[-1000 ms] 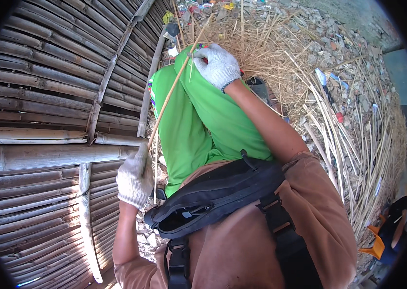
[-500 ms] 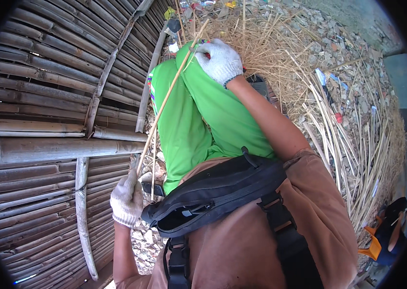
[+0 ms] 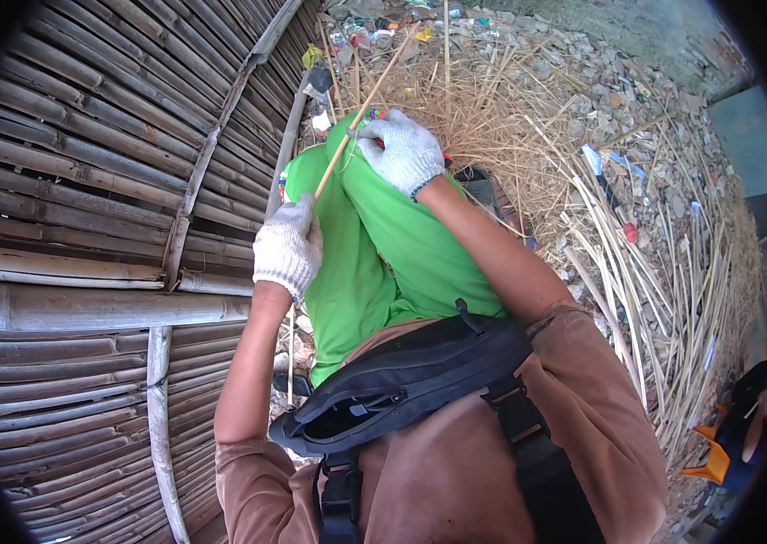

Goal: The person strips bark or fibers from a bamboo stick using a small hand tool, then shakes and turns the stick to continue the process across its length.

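Observation:
My left hand (image 3: pixel 288 243), in a white knit glove, is closed around the lower part of a thin bamboo strip (image 3: pixel 385 82). The strip slants up to the right over my knees, which are in green trousers (image 3: pixel 406 240). My right hand (image 3: pixel 401 156), gloved too, rests on the right knee with fingers curled beside the strip. A bit of red shows inside its grip, and a small dark spot lies against the strip at its fingertips. What it holds is mostly hidden. A black waist bag (image 3: pixel 410 381) lies unzipped across my lap.
A bamboo slat wall (image 3: pixel 84 172) rises close on the left. Pale split strips (image 3: pixel 628 281) lie on the right over rubble, with straw shavings (image 3: pixel 492 109) ahead. At the lower right is an orange and black object (image 3: pixel 714 462).
My left hand has moved forward and right, from beside the bag to near the knees. The strip's far end reaches farther forward. The right hand stays at the knee.

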Demonstrator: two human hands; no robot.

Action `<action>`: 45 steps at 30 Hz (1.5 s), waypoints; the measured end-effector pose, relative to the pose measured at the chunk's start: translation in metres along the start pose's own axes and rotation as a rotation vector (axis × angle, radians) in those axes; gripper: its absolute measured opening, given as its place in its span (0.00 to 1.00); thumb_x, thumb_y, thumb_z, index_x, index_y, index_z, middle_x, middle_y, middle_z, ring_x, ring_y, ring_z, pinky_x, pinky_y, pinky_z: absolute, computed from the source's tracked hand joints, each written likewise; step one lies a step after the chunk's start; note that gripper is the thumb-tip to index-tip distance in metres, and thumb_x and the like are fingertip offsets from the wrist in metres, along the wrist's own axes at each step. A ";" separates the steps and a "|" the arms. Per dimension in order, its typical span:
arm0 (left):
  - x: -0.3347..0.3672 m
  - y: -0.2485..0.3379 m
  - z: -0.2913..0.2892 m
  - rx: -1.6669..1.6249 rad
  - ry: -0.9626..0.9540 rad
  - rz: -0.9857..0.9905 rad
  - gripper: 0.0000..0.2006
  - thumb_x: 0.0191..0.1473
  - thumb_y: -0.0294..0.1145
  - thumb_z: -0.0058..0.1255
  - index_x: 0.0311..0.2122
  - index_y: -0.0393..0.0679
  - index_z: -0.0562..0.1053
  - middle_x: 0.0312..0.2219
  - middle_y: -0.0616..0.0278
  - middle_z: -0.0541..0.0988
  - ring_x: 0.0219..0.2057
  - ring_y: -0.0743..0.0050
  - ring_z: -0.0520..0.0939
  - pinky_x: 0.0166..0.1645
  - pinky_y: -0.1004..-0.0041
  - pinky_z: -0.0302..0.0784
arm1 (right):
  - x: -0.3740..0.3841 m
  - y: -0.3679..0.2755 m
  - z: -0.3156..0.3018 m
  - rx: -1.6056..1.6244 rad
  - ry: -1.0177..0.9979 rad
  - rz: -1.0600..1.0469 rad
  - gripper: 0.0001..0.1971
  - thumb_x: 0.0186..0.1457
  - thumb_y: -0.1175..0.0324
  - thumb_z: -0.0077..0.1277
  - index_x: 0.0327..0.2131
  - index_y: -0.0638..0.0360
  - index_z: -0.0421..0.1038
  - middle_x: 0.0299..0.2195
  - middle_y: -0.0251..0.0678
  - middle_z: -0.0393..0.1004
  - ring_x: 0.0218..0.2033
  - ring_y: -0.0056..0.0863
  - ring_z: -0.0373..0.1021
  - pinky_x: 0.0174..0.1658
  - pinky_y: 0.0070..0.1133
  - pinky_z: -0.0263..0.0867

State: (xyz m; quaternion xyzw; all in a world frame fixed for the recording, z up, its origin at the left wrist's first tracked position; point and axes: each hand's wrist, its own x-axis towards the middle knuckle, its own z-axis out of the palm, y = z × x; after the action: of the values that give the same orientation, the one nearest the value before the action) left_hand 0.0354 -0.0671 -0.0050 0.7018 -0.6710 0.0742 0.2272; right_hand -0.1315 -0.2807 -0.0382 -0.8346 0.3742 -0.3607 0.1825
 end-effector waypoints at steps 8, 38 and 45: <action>-0.062 0.033 -0.055 0.035 -0.125 -0.178 0.21 0.61 0.22 0.57 0.60 0.42 0.78 0.35 0.40 0.83 0.36 0.34 0.86 0.40 0.49 0.82 | 0.000 0.008 0.005 -0.031 0.038 0.023 0.11 0.62 0.51 0.60 0.40 0.40 0.87 0.36 0.39 0.80 0.38 0.45 0.81 0.43 0.40 0.78; -0.200 0.058 -0.165 -0.681 -0.347 -0.902 0.13 0.69 0.32 0.54 0.48 0.32 0.82 0.22 0.67 0.78 0.20 0.85 0.77 0.24 0.78 0.73 | 0.000 0.006 0.003 0.006 0.056 0.012 0.08 0.60 0.53 0.63 0.38 0.40 0.87 0.35 0.38 0.80 0.37 0.44 0.80 0.42 0.40 0.77; -0.098 0.030 -0.082 -0.639 -0.237 -0.714 0.18 0.68 0.33 0.56 0.56 0.32 0.81 0.29 0.61 0.83 0.24 0.79 0.79 0.32 0.72 0.80 | 0.000 -0.007 -0.007 -0.009 -0.020 0.016 0.09 0.63 0.53 0.60 0.40 0.37 0.87 0.36 0.37 0.79 0.36 0.45 0.80 0.41 0.41 0.78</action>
State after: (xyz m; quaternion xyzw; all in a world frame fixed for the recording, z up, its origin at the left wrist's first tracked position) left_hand 0.0135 0.0564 0.0343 0.7867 -0.3990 -0.2984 0.3645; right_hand -0.1333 -0.2762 -0.0289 -0.8360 0.3805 -0.3491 0.1857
